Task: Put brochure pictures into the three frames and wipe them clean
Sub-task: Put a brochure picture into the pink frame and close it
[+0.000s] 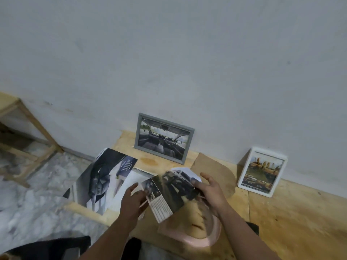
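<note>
Two bare forearms reach over a plywood table [293, 212]: the left hand [132, 200] and right hand [211, 191] pinch opposite ends of a brochure picture [165, 192] above a pink frame [199, 239], which it partly hides. Its printed text is too blurred to read. A grey frame [163, 138] and white frame [262, 174] lean against the wall, pictures inside. An open brochure [101, 179] overhangs the table's left edge.

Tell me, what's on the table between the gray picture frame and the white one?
In the head view, only bare wooden table lies between the gray frame and the white frame, including a darker brown patch of wood; nothing stands there.
</note>
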Demonstrator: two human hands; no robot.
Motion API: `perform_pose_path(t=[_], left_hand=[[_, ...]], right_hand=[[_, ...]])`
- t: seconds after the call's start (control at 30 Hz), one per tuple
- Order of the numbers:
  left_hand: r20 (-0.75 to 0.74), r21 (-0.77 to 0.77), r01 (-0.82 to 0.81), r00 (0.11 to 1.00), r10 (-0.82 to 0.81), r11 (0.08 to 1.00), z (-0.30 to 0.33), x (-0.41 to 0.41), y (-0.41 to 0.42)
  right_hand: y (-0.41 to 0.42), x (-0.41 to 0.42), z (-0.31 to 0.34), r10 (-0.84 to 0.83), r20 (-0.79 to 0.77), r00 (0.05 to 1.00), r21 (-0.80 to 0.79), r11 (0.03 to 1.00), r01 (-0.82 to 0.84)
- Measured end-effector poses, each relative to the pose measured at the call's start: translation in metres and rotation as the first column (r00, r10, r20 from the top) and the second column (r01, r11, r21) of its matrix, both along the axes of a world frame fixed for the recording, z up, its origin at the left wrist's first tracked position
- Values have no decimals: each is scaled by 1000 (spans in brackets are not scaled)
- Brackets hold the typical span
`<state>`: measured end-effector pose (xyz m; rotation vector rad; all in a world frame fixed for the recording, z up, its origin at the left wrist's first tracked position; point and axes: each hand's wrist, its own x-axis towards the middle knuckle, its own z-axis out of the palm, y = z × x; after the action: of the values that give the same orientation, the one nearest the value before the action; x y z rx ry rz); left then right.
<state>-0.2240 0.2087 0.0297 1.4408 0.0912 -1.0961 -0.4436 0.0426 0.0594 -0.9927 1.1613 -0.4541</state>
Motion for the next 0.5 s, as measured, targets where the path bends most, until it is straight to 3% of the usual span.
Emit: perform_pose_path(t=[0.17, 0.33, 0.5], left_hand=[[-14, 16, -128, 992, 128, 992, -8, 57, 27], [-10, 137, -215, 976, 219, 967, -19, 127, 55], [5, 218, -244, 969, 248, 945, -44, 193, 82]], right_hand=[[20, 79, -3, 95, -67, 993, 71, 993, -90], [27, 182, -19, 136, -197, 971, -18, 990, -143], [31, 280, -48, 284, -341, 896, -100, 937, -335]])
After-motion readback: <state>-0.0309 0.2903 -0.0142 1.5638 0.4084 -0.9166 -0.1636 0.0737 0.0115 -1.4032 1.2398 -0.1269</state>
